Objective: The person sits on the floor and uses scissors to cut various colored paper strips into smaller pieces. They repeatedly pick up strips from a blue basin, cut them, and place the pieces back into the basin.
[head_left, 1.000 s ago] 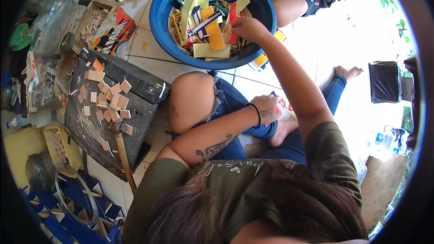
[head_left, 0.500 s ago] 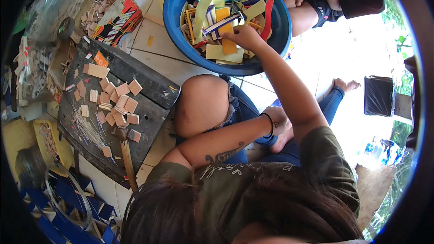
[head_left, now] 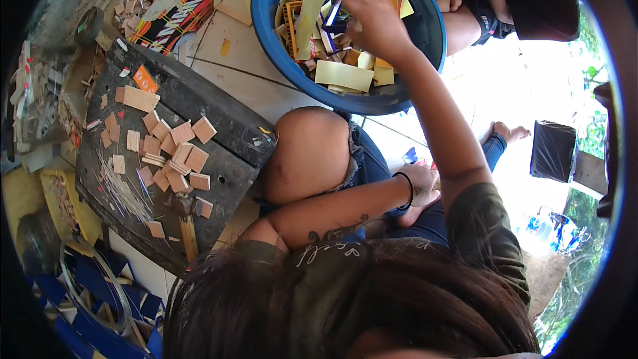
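My right hand [head_left: 379, 23] reaches into a blue plastic basin [head_left: 433, 60] of coloured cut-offs. Its thumb and fingers are apart, with the fingertips against or very near a long pale yellow strip [head_left: 316, 13]. A cream rectangular piece [head_left: 345, 76] lies in the near part of the basin. My left forearm crosses my lap, and my left hand [head_left: 417, 182], with a black band at the wrist, is closed beside my foot. Small blue and red scraps [head_left: 411, 157] stick out by its fingers; their exact kind is too small to tell.
A dark board [head_left: 229, 143] on my left carries several small wooden blocks [head_left: 183, 134], thin wires [head_left: 123, 189] and a hammer [head_left: 189, 233]. Beyond it stands a box of wood bits [head_left: 143, 3]. Another person's legs [head_left: 458, 13] are beside the basin. A black-wrapped box [head_left: 554, 151] is at right.
My right hand has left the orange-yellow piece and moved up towards the long pale strip. More of the coloured scraps shows by my left hand. The whole view has shifted slightly.
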### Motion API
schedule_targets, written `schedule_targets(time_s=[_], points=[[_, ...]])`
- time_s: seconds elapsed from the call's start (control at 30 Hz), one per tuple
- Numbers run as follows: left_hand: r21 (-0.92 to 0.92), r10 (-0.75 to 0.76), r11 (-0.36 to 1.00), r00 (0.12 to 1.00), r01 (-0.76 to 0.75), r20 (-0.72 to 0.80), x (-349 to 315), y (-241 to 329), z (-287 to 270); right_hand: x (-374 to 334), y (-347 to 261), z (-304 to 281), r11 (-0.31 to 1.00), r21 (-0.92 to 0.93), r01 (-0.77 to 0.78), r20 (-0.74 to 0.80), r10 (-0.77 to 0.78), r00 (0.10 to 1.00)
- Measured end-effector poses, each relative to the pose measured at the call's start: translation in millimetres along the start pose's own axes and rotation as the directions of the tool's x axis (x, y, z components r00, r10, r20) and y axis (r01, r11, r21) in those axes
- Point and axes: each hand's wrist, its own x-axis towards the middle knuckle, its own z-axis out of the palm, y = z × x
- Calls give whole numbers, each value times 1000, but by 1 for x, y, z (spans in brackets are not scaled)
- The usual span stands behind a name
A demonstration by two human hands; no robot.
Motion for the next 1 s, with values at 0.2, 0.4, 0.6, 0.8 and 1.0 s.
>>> schedule_targets(time_s=[0.2,0.4,0.6,0.8,1.0], points=[[3,-53,999,998,53,25,-3,4,-8,39,8,17,933,-222,282,440,-163,883],[-43,-19,999,999,21,51,-3,6,-14,8,43,-27,977,-210,-39,124,66,990],[-54,-8,998,999,10,40,-4,6,-11,-30,40,-19,762,-371,-530,498,646,579],[-34,-32,999,999,34,41,-4,5,-15,-38,69,31,659,-25,-752,341,713,613],[-68,-23,997,999,26,46,-2,3,-10,-40,106,-30,594,308,-743,134,746,652]])
